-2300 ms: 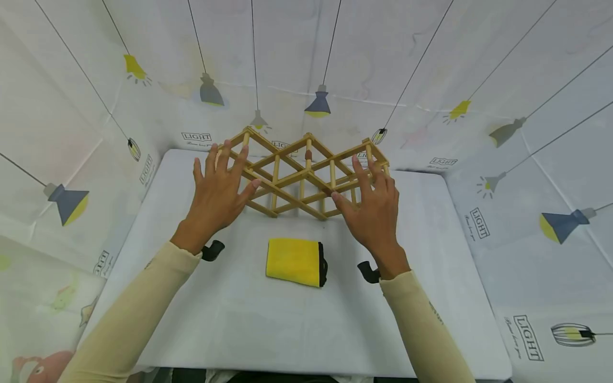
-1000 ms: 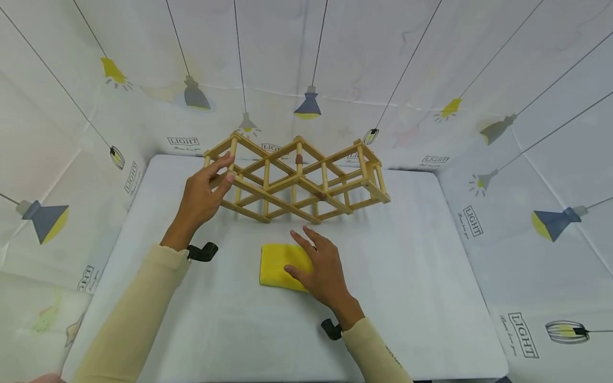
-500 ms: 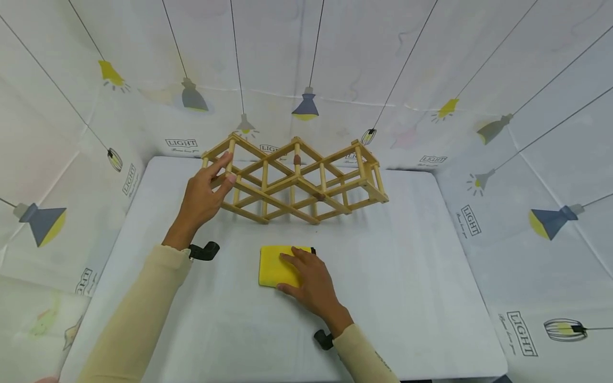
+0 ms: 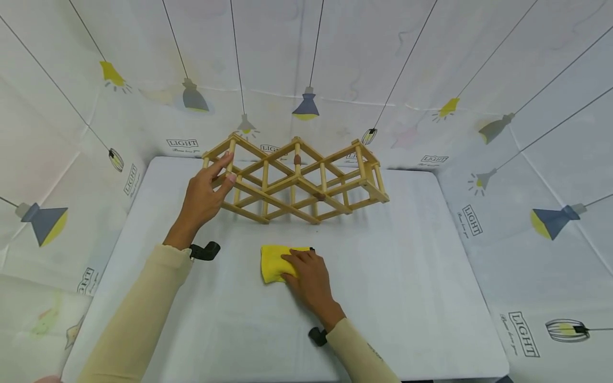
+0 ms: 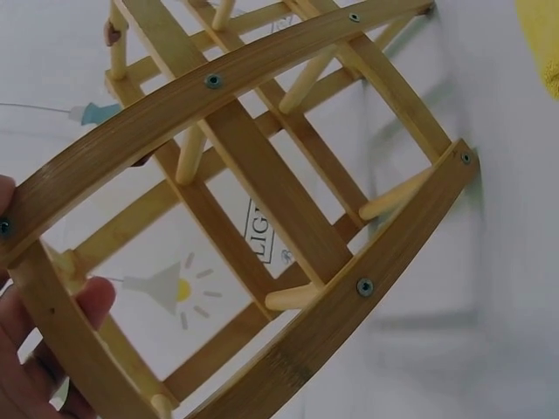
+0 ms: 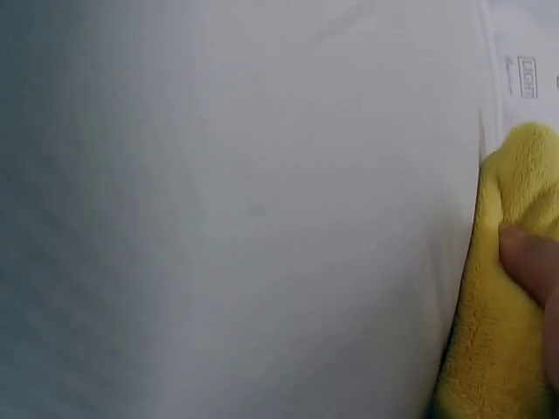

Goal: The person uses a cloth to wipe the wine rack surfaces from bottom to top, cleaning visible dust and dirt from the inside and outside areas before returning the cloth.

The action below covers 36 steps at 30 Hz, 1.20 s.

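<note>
A lattice wooden wine rack [image 4: 311,187] stands at the back of the table, made of crossed slats and round dowels. My left hand [image 4: 198,196] grips its left end, thumb in front; in the left wrist view, fingertips [image 5: 96,299] touch a slat near a screwed joint. In front of the rack, a folded yellow cloth [image 4: 273,261] with a dark edge lies on the table. My right hand [image 4: 310,279] holds the cloth from its right side, bunching it. The right wrist view has the thumb [image 6: 527,260] pressed into the plush fabric; the other fingers are hidden there.
The white-covered table [image 4: 412,298] reaches out on both sides of the rack and cloth. A backdrop [image 4: 364,64] printed with lamps rises close behind the rack. Black wrist mounts [image 4: 205,251] sit on both wrists.
My right hand has left the rack's right end, come down to the yellow cloth and gathered it up, wrinkling it. The left hand has shifted to grip the rack's left end and stays there.
</note>
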Each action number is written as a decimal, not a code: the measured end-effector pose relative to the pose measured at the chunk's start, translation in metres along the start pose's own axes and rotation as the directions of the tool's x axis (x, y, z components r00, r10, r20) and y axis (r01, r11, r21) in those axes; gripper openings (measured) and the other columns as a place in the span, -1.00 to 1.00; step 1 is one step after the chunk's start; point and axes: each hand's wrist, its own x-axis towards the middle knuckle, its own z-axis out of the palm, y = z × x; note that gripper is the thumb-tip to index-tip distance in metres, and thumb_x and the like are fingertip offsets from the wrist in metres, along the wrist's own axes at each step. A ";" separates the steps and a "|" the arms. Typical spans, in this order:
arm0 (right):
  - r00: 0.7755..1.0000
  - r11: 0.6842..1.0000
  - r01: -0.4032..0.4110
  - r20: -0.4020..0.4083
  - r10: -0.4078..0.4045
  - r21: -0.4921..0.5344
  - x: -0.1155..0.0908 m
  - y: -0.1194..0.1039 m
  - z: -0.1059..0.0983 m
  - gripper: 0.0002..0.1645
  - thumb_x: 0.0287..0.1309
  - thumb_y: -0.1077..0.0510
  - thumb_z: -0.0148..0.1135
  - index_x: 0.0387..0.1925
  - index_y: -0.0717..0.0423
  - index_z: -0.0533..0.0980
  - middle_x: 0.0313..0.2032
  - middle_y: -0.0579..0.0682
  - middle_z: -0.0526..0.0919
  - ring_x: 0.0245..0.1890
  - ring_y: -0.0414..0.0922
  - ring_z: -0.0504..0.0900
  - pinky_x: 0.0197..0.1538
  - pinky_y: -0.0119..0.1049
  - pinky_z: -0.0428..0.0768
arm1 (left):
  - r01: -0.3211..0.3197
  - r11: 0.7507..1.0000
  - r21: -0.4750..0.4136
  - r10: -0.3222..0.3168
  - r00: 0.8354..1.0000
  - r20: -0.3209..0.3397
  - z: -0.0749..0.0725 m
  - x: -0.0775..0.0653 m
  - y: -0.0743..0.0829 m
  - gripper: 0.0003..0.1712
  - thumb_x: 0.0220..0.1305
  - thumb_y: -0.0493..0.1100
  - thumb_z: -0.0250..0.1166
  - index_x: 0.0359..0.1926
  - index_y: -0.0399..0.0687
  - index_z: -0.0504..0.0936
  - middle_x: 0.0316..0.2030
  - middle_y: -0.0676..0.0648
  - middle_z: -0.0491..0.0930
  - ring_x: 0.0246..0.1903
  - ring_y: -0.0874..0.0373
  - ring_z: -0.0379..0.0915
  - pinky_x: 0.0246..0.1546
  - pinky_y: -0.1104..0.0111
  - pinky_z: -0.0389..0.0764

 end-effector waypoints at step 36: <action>0.846 0.990 0.072 -0.534 0.003 0.119 0.056 0.007 -0.094 -0.43 0.28 0.25 0.50 0.30 -0.10 0.67 0.11 0.10 0.78 -0.07 0.09 0.73 0.02 -0.02 0.77 | 0.008 0.999 0.048 -0.006 0.999 -0.051 0.009 -0.002 -0.004 -0.35 0.63 0.05 0.19 0.63 0.24 0.31 0.61 0.09 0.28 0.43 -0.29 0.38 0.38 -0.27 0.32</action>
